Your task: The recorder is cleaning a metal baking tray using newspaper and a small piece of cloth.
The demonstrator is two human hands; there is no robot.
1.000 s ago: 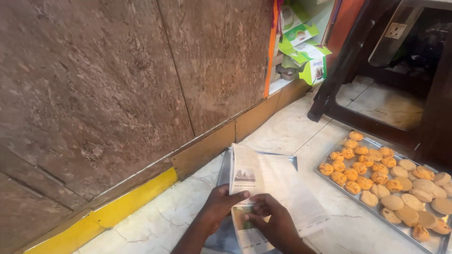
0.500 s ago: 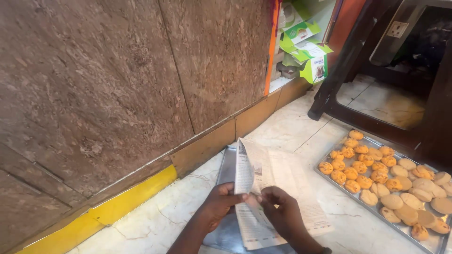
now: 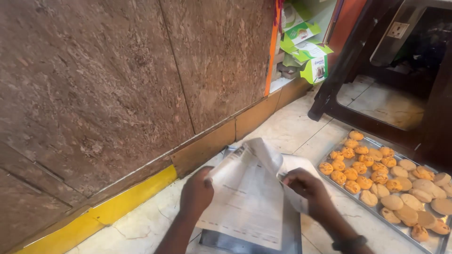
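Now we hold the sheet of newspaper (image 3: pixel 247 197) lifted off the empty metal tray (image 3: pixel 287 235) on the floor, having spread it wider; left hand (image 3: pixel 197 193) and right hand (image 3: pixel 303 188) each pinch an edge. The tray of biscuits (image 3: pixel 400 226) sits right.

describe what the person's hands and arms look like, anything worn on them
Both forearms are bare, with no sleeves in view and no gloves on the left hand or the right hand. A dark band, like a watch or bracelet, circles the right wrist. No rings are visible.
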